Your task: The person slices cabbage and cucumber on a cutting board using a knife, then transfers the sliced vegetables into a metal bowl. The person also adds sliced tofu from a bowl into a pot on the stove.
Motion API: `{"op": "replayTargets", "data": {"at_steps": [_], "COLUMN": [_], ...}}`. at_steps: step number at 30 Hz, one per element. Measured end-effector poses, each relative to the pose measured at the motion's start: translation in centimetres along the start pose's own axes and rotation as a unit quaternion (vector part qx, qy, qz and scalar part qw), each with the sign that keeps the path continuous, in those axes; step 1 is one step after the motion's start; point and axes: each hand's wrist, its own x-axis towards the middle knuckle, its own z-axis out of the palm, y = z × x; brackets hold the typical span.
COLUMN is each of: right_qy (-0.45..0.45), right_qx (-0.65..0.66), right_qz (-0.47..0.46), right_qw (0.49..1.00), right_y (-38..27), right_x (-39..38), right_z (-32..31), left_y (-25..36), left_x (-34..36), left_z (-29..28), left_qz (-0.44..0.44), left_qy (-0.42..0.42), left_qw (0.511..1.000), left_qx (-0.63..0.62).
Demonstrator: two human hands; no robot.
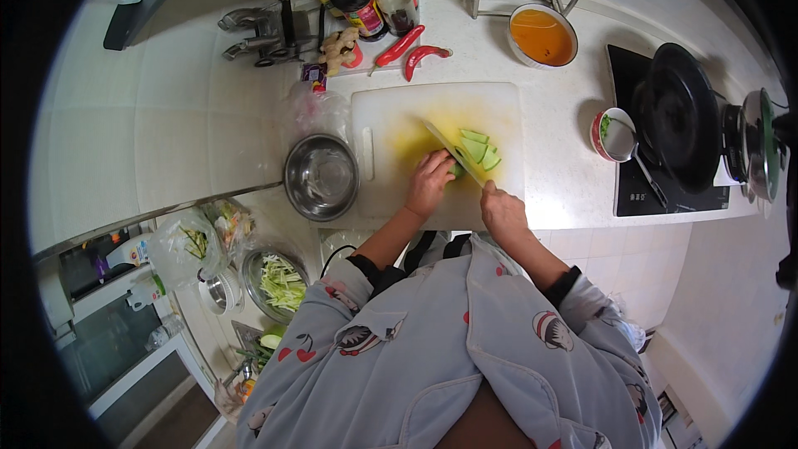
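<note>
Remote on the head view; landmark is the white rectangular plastic cutting board (504, 104) on the pale, smooth desk (565, 100). Flat, pale-green cut vegetable slices (476, 149) lie on the board, right of its middle, to the right of the blade. A darker green vegetable piece (456, 170) sits left of the blade, mostly under fingers. Step in hand, my read: slicing that piece.

To do it well, I'd tuck the left fingertips back and let the knuckles guide the blade, since they sit right beside the steel. I'd plant the piece on its flattest side, keep the knife tip low, use even strokes, and clear slices toward the board's right edge so they don't lift the blade. The yellow patch mid-board may be slick; I can't tell stain from juice.

Grip: the right grip (504, 212), at the board's near edge, is closed around the handle of the long, silver, straight-bladed metal knife (444, 141); blade slants toward the board's far left. The left grip (430, 182), on the board's near half, has bent fingers touching the green piece; can't tell if they pinch or only press. Round, shiny metal bowl (302, 168) is just left of the board.
</note>
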Motion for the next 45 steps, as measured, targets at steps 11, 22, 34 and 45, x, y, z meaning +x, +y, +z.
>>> {"op": "replayTargets", "data": {"at_steps": [11, 22, 34, 45], "right_qy": [0.034, 0.003, 0.009, 0.026], "right_qx": [0.042, 0.014, 0.027, 0.023], "right_qz": [0.005, -0.017, -0.029, -0.027], "right_qw": [0.999, 1.000, 0.999, 0.999], "right_y": [0.4, 0.1, -0.3, -0.6], "right_x": [0.4, 1.1, 1.4, 2.0], "right_z": [-1.6, -0.2, -3.0, -0.2], "left_y": [0.5, 0.1, 0.2, 0.2], "left_x": [-0.1, -0.2, -0.7, -0.5], "left_z": [0.2, 0.4, 0.7, 0.6], "left_qz": [-0.009, -0.014, -0.042, -0.042], "left_qy": [0.019, 0.026, 0.037, 0.039], "left_qw": [1.000, 0.999, 0.997, 0.998], "left_qx": [-0.013, -0.024, -0.048, -0.038]}}
